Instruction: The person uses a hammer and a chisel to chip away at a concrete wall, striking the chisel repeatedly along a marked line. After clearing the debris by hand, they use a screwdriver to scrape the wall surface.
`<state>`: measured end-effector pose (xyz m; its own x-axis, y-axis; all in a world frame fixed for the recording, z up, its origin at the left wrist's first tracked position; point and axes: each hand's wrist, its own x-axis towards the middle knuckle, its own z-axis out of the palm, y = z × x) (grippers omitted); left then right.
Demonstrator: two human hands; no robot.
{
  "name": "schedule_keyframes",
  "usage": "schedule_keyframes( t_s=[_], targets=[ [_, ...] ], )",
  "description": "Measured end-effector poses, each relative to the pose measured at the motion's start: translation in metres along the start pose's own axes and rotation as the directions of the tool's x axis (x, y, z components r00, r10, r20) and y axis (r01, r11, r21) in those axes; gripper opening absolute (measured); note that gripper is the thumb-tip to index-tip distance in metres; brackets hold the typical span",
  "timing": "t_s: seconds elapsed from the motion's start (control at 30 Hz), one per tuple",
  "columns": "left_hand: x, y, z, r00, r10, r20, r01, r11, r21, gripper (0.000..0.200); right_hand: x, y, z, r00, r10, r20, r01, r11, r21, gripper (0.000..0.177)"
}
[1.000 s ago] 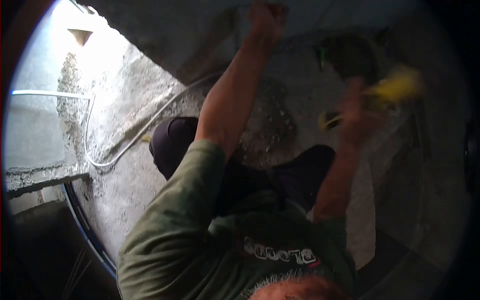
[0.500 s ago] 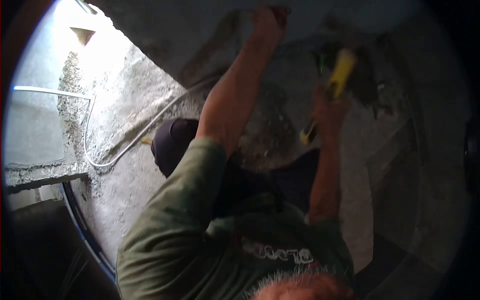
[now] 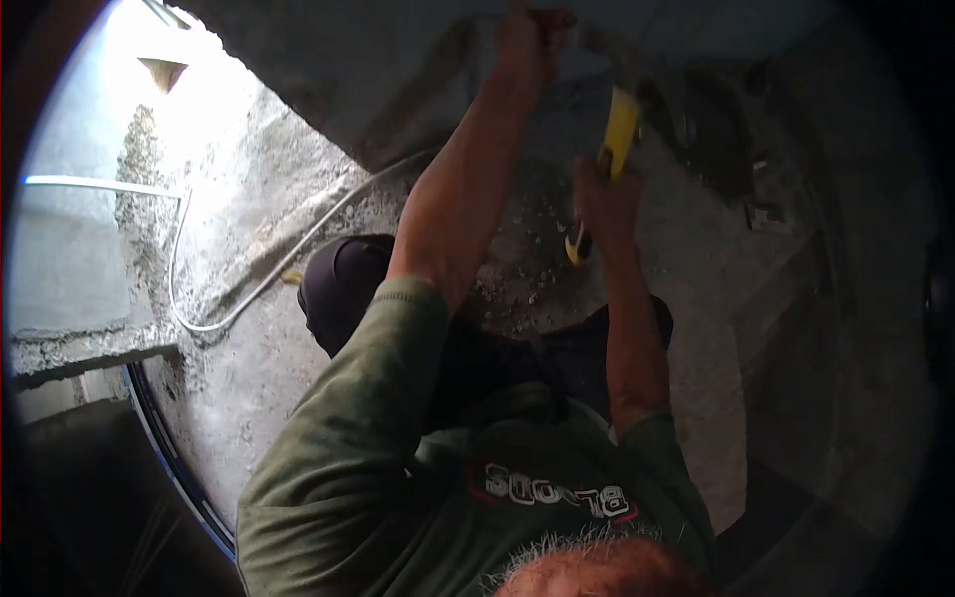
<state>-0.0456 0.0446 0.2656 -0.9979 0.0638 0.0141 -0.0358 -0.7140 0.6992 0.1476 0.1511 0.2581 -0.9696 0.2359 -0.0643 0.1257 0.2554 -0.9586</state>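
In the head view, my right hand (image 3: 609,204) is closed round the dark grip of a yellow-and-black hammer (image 3: 621,129). Its yellow shaft points up and away, and the butt of the handle sticks out below my fist. The hammer's head is dim and blurred against the dark wall. At the top, my left hand (image 3: 525,50) is held far out against the dark surface, fingers curled. Something small and reddish shows at its fingers, too dark to name. The hammer is to the right of and below my left hand, apart from it.
Broken rubble (image 3: 522,284) lies on the rough floor between my knees. A pale cable (image 3: 244,313) loops along the wall at left, near a bright light. A small box-like object (image 3: 768,218) lies at right. A dark blue-edged strip (image 3: 174,463) curves at lower left.
My right hand has swung the hammer leftward, closer to my left hand. My left hand has shifted only slightly to the left.
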Motion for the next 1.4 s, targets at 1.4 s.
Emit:
schedule_keyframes(
  t_s=[1.4],
  targets=[
    [0.006,-0.017,0.008,0.981,-0.137,-0.140,0.128,0.989,-0.073,0.045,0.003,0.019,0.004,0.994,-0.065,-0.089,0.081,0.979,0.186,0.032]
  ],
)
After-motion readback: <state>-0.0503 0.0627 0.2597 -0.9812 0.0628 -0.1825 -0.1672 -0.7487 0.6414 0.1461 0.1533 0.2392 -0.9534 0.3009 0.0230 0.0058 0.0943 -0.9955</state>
